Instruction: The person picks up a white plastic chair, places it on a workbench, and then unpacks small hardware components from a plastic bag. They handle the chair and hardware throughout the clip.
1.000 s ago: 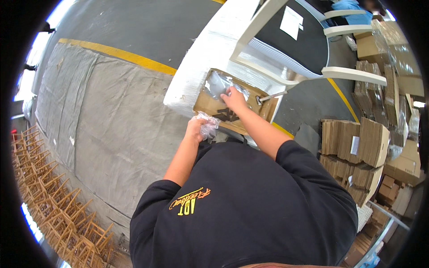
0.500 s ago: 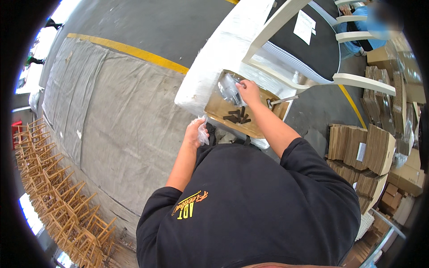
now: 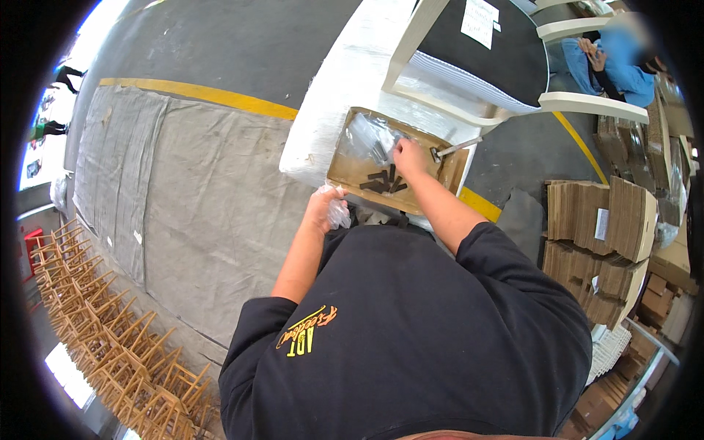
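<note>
My left hand (image 3: 320,208) is closed around a crumpled clear plastic bag (image 3: 339,215), just outside the near left corner of a shallow cardboard box (image 3: 348,176). Inside that box, my right hand (image 3: 411,158) has its fingers curled at the edge of a larger clear plastic bag (image 3: 369,138) with dark pieces in it. Whatever those fingertips hold is too small to make out. Several loose dark strips (image 3: 383,182) lie in the box below the bag. A hammer (image 3: 456,147) rests over the box's right side.
The box sits on a white plastic-wrapped stack (image 3: 312,139). An upturned white chair (image 3: 469,114) with a dark seat underside stands beyond it. A person in blue (image 3: 612,66) is at the far right. Flattened cartons (image 3: 598,220) pile up rightward; wooden frames (image 3: 117,330) line the left.
My right hand has shifted slightly down in the box, and the larger bag now lies flatter. My left hand has come closer to the box corner. The whole view has turned slightly.
</note>
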Tool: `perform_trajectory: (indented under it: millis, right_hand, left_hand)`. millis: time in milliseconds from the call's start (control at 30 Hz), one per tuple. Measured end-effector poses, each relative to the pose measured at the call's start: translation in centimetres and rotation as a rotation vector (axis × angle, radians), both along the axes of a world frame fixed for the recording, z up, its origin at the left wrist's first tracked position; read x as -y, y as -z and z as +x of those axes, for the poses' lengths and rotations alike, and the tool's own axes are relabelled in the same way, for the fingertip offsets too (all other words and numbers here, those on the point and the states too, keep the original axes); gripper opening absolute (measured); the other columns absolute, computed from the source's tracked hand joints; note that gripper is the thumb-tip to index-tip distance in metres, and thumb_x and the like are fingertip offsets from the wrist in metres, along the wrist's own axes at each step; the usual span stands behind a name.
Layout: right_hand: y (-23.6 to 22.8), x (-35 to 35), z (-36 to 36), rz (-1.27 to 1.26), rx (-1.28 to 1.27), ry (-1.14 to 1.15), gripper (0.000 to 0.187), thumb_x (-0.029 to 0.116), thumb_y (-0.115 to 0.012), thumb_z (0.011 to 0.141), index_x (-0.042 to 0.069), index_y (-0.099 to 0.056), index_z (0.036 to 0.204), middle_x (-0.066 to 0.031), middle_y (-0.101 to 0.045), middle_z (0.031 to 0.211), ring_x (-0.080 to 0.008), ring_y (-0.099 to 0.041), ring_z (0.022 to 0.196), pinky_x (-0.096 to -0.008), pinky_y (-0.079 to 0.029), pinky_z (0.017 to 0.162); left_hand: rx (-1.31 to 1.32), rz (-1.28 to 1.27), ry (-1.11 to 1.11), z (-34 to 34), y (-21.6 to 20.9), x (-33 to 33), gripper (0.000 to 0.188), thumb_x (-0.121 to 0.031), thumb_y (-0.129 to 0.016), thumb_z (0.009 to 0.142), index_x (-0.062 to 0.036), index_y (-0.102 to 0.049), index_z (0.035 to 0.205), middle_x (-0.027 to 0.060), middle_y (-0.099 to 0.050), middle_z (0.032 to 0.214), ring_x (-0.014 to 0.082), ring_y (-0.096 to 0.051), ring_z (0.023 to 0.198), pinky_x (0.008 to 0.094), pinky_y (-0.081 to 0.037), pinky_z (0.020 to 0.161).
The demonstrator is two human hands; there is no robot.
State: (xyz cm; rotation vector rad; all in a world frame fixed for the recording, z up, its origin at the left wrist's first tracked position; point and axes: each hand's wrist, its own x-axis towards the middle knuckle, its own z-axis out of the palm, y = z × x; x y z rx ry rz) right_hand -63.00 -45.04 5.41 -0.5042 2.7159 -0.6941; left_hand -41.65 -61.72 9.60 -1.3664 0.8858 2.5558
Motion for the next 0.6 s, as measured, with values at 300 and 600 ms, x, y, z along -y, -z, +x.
perform_trajectory:
  millis: [300, 600]
  right_hand:
    - [-1.4, 2.6, 0.2, -0.182, 0.003, -0.131, 0.032, 0.029, -0.074, 0.082, 0.005, -0.062, 0.099, -0.0162, -0.065, 0.101, -0.0364, -0.063, 0.096, -0.0465, -0.051, 0.082]
    - [-3.3, 7.6, 2.1, -0.110, -0.117, -0.059, 0.041, 0.033, -0.074, 0.083, 0.005, -0.060, 0.111, -0.0155, -0.065, 0.108, -0.0357, -0.066, 0.094, -0.0438, -0.054, 0.076]
  left_hand:
    - [0.056, -0.015, -0.116, 1.8, 0.7, -0.4, 0.023, -0.003, -0.058, 0.086, -0.0050, -0.054, 0.109, 0.0132, -0.065, 0.087, 0.0204, -0.058, 0.062, 0.0368, -0.050, 0.052]
    - [-0.011, -0.016, -0.080, 1.9, -0.4, 0.3, 0.023, -0.032, -0.066, 0.097, -0.0119, -0.055, 0.091, -0.0010, -0.044, 0.063, 0.0128, -0.043, 0.049, 0.0302, -0.035, 0.044]
